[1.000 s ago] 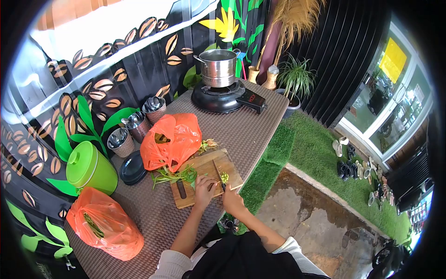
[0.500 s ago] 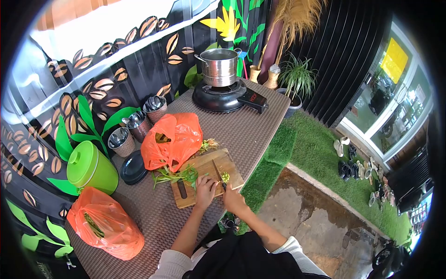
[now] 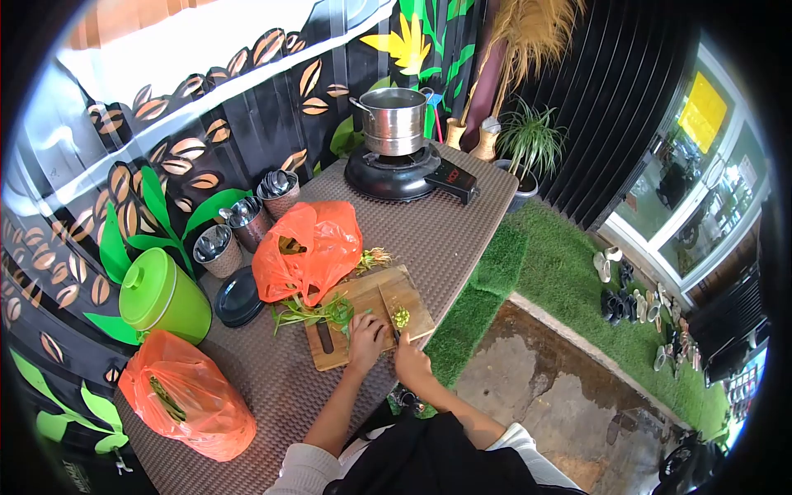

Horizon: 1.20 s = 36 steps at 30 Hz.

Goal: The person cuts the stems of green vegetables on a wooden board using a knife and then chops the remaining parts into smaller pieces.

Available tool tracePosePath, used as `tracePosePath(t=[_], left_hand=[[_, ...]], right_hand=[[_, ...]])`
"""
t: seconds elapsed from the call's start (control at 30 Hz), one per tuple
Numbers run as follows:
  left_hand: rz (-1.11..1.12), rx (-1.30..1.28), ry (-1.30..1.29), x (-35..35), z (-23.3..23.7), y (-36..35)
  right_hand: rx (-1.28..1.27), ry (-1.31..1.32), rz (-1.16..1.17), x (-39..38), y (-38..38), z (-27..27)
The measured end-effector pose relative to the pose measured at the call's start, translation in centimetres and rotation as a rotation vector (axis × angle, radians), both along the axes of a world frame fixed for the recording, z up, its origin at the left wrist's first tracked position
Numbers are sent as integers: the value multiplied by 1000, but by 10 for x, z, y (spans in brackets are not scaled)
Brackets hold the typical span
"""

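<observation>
My right hand [image 3: 415, 365] is closed around the handle of a knife [image 3: 387, 307], whose blade lies across a wooden cutting board [image 3: 355, 290]. Beside the blade, on its right, sits a small heap of chopped green stems [image 3: 400, 317]. My left hand [image 3: 365, 338] presses down on the board just left of the knife, its fingers bent over the ends of the stems. Leafy greens [image 3: 336, 311] spread from that hand over the board's left edge. Trimmed root ends [image 3: 374, 259] lie behind the board.
An orange plastic bag [image 3: 318, 247] stands behind the board, a second orange bag [image 3: 194, 404] at front left. Along the wall are a green lidded bucket [image 3: 169, 301], black plates [image 3: 238, 299] and cutlery cups [image 3: 219, 252]. A steel pot [image 3: 393, 124] sits on a portable stove [image 3: 392, 175].
The view has shifted very slightly. My right hand and the knife have moved a little toward me, while my left hand stays nearly in place on the stems.
</observation>
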<state>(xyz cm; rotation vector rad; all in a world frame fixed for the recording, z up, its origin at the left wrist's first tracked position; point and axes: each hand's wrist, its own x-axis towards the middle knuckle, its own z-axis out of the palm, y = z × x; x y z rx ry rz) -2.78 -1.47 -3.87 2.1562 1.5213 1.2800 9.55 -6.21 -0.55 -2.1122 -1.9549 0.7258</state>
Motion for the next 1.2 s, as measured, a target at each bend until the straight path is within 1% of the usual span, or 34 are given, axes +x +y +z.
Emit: tracePosePath(t=[0.13,0.23,0.33,0.4,0.5,0.53,0.6,0.77,0.83,0.9,1.0,1.1,1.2], left_hand=[[10,22,12,1,3,-1],[20,12,5,1,3,-2],[27,31,14,0,0,-1],[25,32,17,1,-1,-1],[34,43,26,1,1,0],[39,52,28,1,2,-1],[27,52,18,1,1,-2],[-32,57,-2,-1,1,-1],[-29,-41,-76,-1,6,-4],[-30,-48,-82,-2,5,-4],[-35,-44,-83,-2,6,-3],[-37,-42,-92,-1,3,-2],[-14,-71,-103,-1,1,-2]], right_hand=[[-37,22,71,6,15,0],[18,55,98,12,18,-4],[26,28,76,7,2,4],[-52,-24,27,-1,-4,6],[-87,14,24,0,4,16],[-90,18,23,1,5,12],[6,42,50,9,11,7],[-23,35,57,8,3,11],[-7,31,55,2,-1,8],[-7,-42,27,-4,-4,5],[-21,36,40,-2,8,2],[-13,27,87,8,17,6],[25,19,86,8,7,14]])
